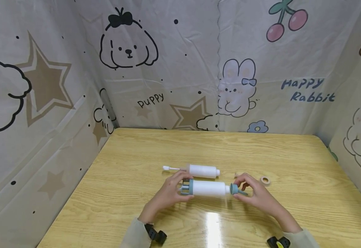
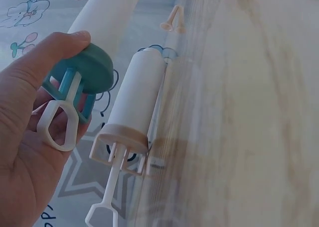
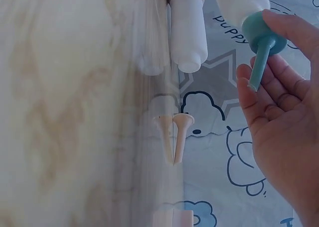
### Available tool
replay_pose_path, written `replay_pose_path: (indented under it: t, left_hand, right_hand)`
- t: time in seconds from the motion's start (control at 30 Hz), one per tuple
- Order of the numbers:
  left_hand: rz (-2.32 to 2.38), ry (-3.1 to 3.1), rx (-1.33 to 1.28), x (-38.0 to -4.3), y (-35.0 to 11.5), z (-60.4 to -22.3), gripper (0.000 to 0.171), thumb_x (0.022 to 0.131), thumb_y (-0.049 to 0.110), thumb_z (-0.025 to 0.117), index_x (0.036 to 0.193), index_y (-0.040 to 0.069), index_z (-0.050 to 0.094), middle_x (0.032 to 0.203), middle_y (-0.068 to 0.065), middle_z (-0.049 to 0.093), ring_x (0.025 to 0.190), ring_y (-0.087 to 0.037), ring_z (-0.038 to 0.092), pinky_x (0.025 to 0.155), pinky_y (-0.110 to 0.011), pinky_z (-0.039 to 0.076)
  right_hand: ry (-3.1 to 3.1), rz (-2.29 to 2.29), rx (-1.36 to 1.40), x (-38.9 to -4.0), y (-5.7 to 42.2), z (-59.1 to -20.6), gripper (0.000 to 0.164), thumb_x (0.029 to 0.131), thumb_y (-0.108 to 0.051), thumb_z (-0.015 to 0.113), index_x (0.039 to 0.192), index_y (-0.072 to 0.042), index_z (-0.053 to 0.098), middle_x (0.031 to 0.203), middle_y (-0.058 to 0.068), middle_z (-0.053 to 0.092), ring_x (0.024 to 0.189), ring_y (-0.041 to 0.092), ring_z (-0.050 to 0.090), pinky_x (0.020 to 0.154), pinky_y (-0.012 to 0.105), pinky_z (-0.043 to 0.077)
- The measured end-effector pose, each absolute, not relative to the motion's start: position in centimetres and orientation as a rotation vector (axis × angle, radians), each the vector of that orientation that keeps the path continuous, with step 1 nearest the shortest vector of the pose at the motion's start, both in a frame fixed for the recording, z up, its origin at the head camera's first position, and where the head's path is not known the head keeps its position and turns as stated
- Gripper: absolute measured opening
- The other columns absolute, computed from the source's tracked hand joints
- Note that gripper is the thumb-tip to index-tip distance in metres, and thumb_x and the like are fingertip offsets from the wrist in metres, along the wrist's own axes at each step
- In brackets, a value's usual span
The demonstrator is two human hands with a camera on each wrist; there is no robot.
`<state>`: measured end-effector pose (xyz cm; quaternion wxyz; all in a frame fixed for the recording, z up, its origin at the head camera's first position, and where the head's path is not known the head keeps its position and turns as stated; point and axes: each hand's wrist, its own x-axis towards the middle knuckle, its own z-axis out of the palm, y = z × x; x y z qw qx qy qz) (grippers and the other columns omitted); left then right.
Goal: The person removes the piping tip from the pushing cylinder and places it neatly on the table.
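Note:
A white syringe-like tube (image 1: pixel 209 188) lies crosswise between my hands, with a teal collar (image 2: pixel 94 70) at its left end and a white plunger loop (image 2: pixel 59 125) sticking out there. My left hand (image 1: pixel 168 191) grips the collar between thumb and fingers. At the tube's narrow right tip, my right hand (image 1: pixel 258 198) pinches a teal funnel-shaped nozzle (image 3: pixel 261 35), its thin spout pointing away from the tube. In the head view the nozzle's wide mouth is right at the tip. The fingers partly cover the collar and nozzle.
Behind lies a second white tube (image 1: pixel 203 171) with a beige collar (image 2: pixel 122 140) and its plunger pulled out to the left. A beige nozzle (image 3: pixel 183 137) and a small beige ring (image 1: pixel 265 181) lie to its right on the wooden table (image 1: pixel 121 155). Printed cloth (image 1: pixel 180 62) surrounds the table.

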<state>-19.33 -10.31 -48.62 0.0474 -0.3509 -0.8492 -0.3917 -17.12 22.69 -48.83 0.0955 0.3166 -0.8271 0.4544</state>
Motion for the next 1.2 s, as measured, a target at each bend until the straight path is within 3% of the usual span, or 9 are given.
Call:
replay_pose_path:
  t: [0.23, 0.43, 0.67, 0.97, 1.2]
  left_hand:
    - [-1.205, -2.671, -1.031, -19.3, -10.7, -48.7, 0.055, 0.078, 0.02, 0.083, 0.125, 0.006, 0.057, 0.133, -0.013, 0.057, 0.126, -0.032, 0.056, 0.101, -0.045, 0.052]
    - [-1.193, -2.725, -1.008, -19.3, -10.9, -48.8, 0.054, 0.078, 0.021, 0.083, 0.124, 0.008, 0.058, 0.128, -0.007, 0.059, 0.116, -0.023, 0.061, 0.097, -0.038, 0.055]
    - [-1.186, -2.768, -1.002, -19.3, -11.2, -48.9, 0.052, 0.079, 0.023, 0.082, 0.123, 0.008, 0.058, 0.123, -0.005, 0.059, 0.113, -0.022, 0.061, 0.094, -0.035, 0.056]
    - [-1.191, -2.819, -0.978, -19.6, -11.6, -49.5, 0.051, 0.079, 0.024, 0.083, 0.122, 0.01, 0.058, 0.118, -0.002, 0.059, 0.105, -0.018, 0.06, 0.083, -0.022, 0.055]
    - [-1.156, -2.836, -0.973, -19.9, -11.7, -50.0, 0.052, 0.079, 0.026, 0.083, 0.123, 0.011, 0.058, 0.118, 0.0, 0.059, 0.106, -0.016, 0.06, 0.087, -0.026, 0.055]
  right_hand:
    - [-2.46, 1.337, 0.93, -17.2, 22.8, -49.0, 0.035, 0.08, -0.002, 0.078, 0.106, -0.016, 0.059, 0.103, -0.004, 0.061, 0.089, -0.001, 0.055, 0.071, 0.023, 0.051]
    - [-2.472, 1.331, 0.929, -17.1, 22.8, -49.1, 0.034, 0.081, -0.003, 0.077, 0.105, -0.016, 0.058, 0.102, -0.004, 0.06, 0.089, 0.0, 0.055, 0.071, 0.023, 0.052]
    - [-2.471, 1.326, 0.935, -17.0, 22.8, -49.0, 0.033, 0.081, -0.002, 0.076, 0.106, -0.016, 0.058, 0.101, -0.003, 0.06, 0.088, 0.0, 0.055, 0.071, 0.023, 0.051]
    - [-2.488, 1.329, 0.93, -17.2, 22.9, -49.3, 0.034, 0.082, -0.003, 0.077, 0.106, -0.018, 0.058, 0.101, -0.006, 0.059, 0.087, 0.0, 0.055, 0.071, 0.023, 0.052]
    - [-2.494, 1.338, 0.941, -17.3, 23.0, -49.4, 0.033, 0.082, -0.003, 0.076, 0.106, -0.017, 0.058, 0.102, -0.005, 0.059, 0.088, 0.001, 0.055, 0.071, 0.023, 0.052]
